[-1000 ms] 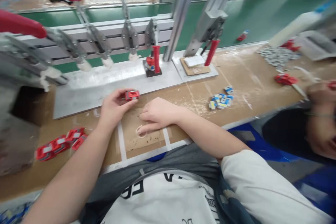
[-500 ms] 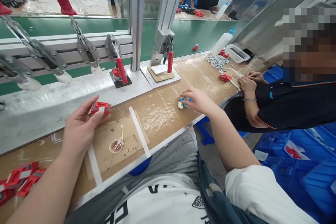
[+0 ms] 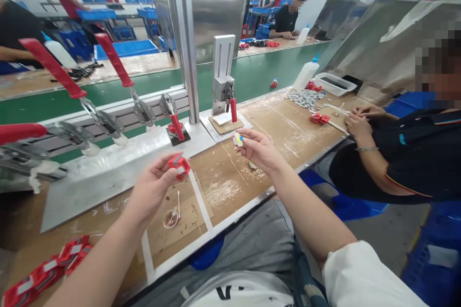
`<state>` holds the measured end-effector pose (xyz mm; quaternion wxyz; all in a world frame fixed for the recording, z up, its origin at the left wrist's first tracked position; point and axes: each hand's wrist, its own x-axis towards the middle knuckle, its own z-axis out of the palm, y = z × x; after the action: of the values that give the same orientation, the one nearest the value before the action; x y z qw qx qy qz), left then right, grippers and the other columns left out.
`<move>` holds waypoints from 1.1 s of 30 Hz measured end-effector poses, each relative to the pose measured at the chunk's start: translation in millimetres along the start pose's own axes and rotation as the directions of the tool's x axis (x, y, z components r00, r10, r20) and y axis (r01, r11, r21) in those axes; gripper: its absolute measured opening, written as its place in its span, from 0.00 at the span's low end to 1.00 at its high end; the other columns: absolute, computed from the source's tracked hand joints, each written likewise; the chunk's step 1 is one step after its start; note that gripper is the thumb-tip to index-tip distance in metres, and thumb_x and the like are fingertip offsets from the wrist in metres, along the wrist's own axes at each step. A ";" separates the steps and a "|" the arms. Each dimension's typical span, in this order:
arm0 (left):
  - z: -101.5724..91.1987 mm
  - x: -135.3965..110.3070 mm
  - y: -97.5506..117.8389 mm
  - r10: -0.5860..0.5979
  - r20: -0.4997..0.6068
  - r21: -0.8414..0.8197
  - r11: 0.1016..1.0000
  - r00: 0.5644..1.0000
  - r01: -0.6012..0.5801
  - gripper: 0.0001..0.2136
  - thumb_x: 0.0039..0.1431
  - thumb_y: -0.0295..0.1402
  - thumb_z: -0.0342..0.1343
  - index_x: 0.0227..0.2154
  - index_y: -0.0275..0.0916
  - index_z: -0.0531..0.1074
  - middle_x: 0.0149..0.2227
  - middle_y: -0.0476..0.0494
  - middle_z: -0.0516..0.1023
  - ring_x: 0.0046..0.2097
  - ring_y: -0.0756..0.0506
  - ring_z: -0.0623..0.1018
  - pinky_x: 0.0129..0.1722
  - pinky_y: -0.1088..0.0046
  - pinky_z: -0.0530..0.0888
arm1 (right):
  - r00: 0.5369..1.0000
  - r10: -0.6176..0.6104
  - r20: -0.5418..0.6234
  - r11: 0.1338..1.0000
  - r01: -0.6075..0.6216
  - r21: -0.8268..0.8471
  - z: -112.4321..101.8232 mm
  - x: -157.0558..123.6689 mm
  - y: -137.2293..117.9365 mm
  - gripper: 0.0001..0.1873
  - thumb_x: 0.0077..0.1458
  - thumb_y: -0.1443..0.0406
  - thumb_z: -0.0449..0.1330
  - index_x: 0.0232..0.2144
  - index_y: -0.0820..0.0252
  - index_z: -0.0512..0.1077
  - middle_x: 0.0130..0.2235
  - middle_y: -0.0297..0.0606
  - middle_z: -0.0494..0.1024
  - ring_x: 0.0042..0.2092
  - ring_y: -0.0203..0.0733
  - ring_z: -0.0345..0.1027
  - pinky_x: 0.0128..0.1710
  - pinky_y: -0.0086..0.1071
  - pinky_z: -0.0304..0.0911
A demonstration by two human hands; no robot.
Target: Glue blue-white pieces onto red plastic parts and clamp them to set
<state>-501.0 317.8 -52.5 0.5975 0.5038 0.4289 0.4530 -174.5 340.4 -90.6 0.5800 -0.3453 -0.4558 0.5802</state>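
Note:
My left hand is closed around a red plastic part with grey trim, held above the bench near the toggle clamps. Between the thumb and fingers of my right hand is a small white, yellow and blue piece, raised off the bench. Under that hand, another small piece lies partly hidden on the bench. A shallow cup of brownish liquid sits below my left hand, with a cotton swab leaning from it. Several red parts are piled at the lower left.
Red-handled toggle clamps line a metal frame on the left. A press stand rises behind my hands. At the right, a co-worker's hands work beside grey pieces and a white bottle. A green belt runs behind.
My right hand has lifted the small piece off the bench and brought it leftward. My left hand has moved toward it, turning the red part. The view has tilted up.

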 end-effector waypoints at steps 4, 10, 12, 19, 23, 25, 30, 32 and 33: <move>27.5 20.4 2.1 -0.030 0.057 -0.029 0.999 0.998 0.031 0.30 0.49 0.51 0.79 0.50 0.38 0.81 0.47 0.35 0.84 0.45 0.40 0.82 0.45 0.66 0.81 | 0.999 0.024 0.047 0.977 -0.034 0.210 43.2 8.0 18.1 0.22 0.53 0.55 0.77 0.49 0.51 0.82 0.45 0.37 0.86 0.35 0.34 0.78 0.35 0.28 0.78; 41.1 39.3 -5.2 -0.066 0.087 -0.149 0.986 0.994 0.079 0.32 0.43 0.48 0.83 0.50 0.39 0.81 0.49 0.37 0.84 0.47 0.43 0.82 0.51 0.66 0.80 | 0.975 -0.196 -0.102 0.980 0.199 0.022 73.1 -0.9 22.3 0.21 0.56 0.54 0.76 0.50 0.52 0.84 0.51 0.41 0.87 0.47 0.44 0.83 0.49 0.38 0.81; 44.1 40.8 -5.1 -0.062 0.085 -0.136 0.988 0.994 0.073 0.32 0.43 0.47 0.83 0.49 0.39 0.82 0.48 0.38 0.84 0.47 0.43 0.82 0.51 0.67 0.80 | 0.958 -0.250 -0.139 0.967 0.242 -0.072 77.0 -9.1 20.2 0.20 0.58 0.54 0.74 0.51 0.52 0.85 0.53 0.42 0.86 0.52 0.48 0.82 0.56 0.43 0.79; 55.0 46.1 -1.6 -0.015 0.103 -0.038 0.999 0.995 0.019 0.29 0.45 0.46 0.82 0.48 0.40 0.82 0.48 0.38 0.84 0.49 0.41 0.82 0.52 0.64 0.80 | 0.935 -0.349 -0.057 0.921 0.331 -0.206 76.8 -19.9 17.7 0.16 0.64 0.57 0.70 0.53 0.48 0.85 0.55 0.37 0.85 0.57 0.50 0.81 0.65 0.47 0.74; 58.2 48.9 0.9 -0.013 0.097 0.016 1.000 0.995 0.011 0.30 0.44 0.48 0.82 0.48 0.39 0.82 0.49 0.37 0.84 0.49 0.39 0.83 0.53 0.61 0.81 | 0.917 -0.397 -0.042 0.882 0.368 -0.295 72.1 -20.8 13.8 0.16 0.65 0.59 0.68 0.54 0.48 0.84 0.55 0.36 0.85 0.57 0.50 0.81 0.64 0.47 0.75; 59.8 49.6 3.6 -0.053 0.126 0.017 0.999 0.991 0.051 0.31 0.46 0.52 0.80 0.49 0.38 0.82 0.47 0.36 0.84 0.46 0.40 0.83 0.49 0.63 0.82 | 0.917 -0.398 -0.041 0.881 0.369 -0.295 69.0 -20.7 11.7 0.16 0.66 0.58 0.67 0.55 0.49 0.84 0.56 0.37 0.84 0.58 0.49 0.81 0.64 0.46 0.76; 66.6 50.5 12.5 -0.239 0.169 -0.005 0.970 0.956 0.243 0.31 0.46 0.58 0.78 0.39 0.35 0.81 0.34 0.42 0.80 0.34 0.48 0.78 0.33 0.75 0.81 | 0.840 -0.521 0.151 0.755 0.536 -0.376 53.8 -13.1 5.0 0.18 0.68 0.63 0.65 0.58 0.47 0.82 0.58 0.35 0.83 0.59 0.46 0.80 0.65 0.43 0.75; 70.5 50.0 15.4 -0.341 0.168 -0.007 0.938 0.925 0.347 0.27 0.51 0.56 0.76 0.37 0.36 0.80 0.32 0.44 0.78 0.30 0.49 0.77 0.30 0.77 0.80 | 0.767 -0.565 0.305 0.671 0.642 -0.371 45.8 -8.7 -0.4 0.18 0.70 0.65 0.63 0.59 0.48 0.81 0.60 0.35 0.81 0.60 0.45 0.79 0.64 0.42 0.76; 72.7 49.5 16.6 -0.388 0.168 -0.002 0.919 0.906 0.394 0.24 0.56 0.53 0.74 0.38 0.36 0.79 0.31 0.45 0.77 0.29 0.50 0.76 0.28 0.78 0.79 | 0.730 -0.569 0.379 0.638 0.682 -0.358 42.0 -6.7 -3.8 0.18 0.70 0.66 0.62 0.59 0.48 0.81 0.61 0.36 0.80 0.61 0.45 0.79 0.64 0.42 0.76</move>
<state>-421.4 351.8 -29.8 0.7183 0.4323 0.4623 0.2888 -211.6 328.1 -73.4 0.5852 -0.2254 -0.7387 0.2472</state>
